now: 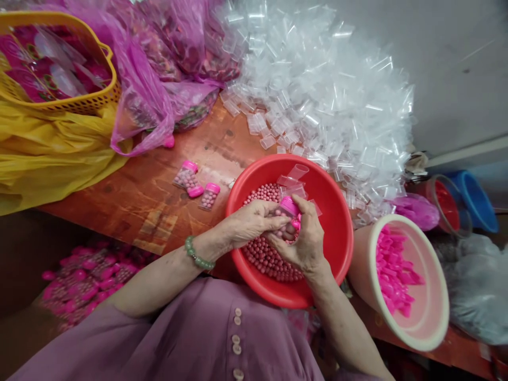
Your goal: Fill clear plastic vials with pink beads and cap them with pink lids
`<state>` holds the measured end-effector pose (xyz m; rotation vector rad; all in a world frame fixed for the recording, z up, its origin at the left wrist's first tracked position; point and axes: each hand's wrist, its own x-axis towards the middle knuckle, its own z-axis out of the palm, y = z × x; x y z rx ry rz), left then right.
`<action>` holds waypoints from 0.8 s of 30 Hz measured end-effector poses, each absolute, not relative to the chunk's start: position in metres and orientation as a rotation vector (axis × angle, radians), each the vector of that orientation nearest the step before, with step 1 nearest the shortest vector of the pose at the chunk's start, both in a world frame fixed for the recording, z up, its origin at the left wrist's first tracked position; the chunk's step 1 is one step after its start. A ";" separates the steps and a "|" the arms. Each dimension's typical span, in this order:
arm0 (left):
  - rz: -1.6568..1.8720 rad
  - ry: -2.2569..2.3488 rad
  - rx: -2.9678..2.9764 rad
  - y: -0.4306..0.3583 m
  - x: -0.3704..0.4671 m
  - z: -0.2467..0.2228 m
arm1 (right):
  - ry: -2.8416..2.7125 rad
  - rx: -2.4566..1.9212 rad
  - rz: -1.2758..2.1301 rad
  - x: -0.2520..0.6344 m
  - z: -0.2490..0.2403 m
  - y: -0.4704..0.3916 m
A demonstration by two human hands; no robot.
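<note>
Over a red basin (339, 233) of pink beads (268, 259), both hands meet around a small clear container (282, 216) with a bright pink cap. My left hand (252, 221) pinches the container's left side, beads showing inside it. My right hand (305, 241) is closed round its right side, its fingers by the cap and a small pink piece (296, 222). Empty clear tubes (297, 172) lie in the basin beyond the hands. On the wooden table (153, 219), left of the basin, are a few bead-filled containers (209, 196) with pink caps.
Clear tubes (317, 79) form a large pile behind the basin. A whitish bucket (440, 317) of pink parts stands right. A yellow basket (115, 87), purple bags (146, 100) and a yellow bag (59, 153) are at the left. Filled containers (91, 275) lie below the table's left edge.
</note>
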<state>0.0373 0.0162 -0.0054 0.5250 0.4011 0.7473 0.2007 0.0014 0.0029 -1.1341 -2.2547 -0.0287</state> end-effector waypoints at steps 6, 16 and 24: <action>0.723 0.394 0.496 0.016 0.037 -0.003 | -2.237 -1.131 -0.243 0.198 0.003 0.001; 0.742 0.354 0.558 0.014 0.034 -0.002 | -2.211 -1.043 -0.361 0.197 0.004 0.000; 0.745 0.333 0.578 0.014 0.034 -0.005 | -2.207 -0.928 -0.372 0.195 0.006 0.003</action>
